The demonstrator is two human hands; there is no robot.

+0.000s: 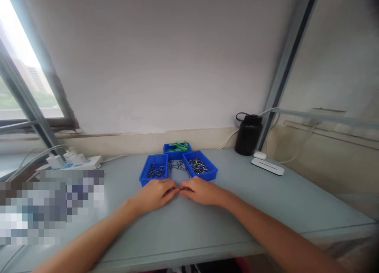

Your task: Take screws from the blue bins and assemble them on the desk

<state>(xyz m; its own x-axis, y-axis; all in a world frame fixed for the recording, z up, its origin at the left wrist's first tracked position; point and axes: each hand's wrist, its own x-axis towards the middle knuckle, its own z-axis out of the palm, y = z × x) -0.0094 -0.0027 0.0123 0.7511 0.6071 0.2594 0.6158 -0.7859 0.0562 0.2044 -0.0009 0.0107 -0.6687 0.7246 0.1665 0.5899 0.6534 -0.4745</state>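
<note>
My left hand [156,194] and my right hand [200,190] meet fingertip to fingertip just above the table, in front of the blue bins. Both are closed in a pinch; whatever lies between the fingertips is too small to make out. Behind my left hand sits a blue bin [142,177] with thin dark rod-like pieces [156,171] in it. The right blue bin [212,172] holds many short dark and silver pieces [198,166]. More thin dark rods [178,166] lie loose between these two bins. A third blue bin [166,149] at the back contains green pieces [179,146].
A black bottle [249,135] stands at the back right, near a small white case [259,155] and a flat white device [267,167]. On the left is a white power strip [93,162] with plugs and cables. A pixelated patch covers the table's left side.
</note>
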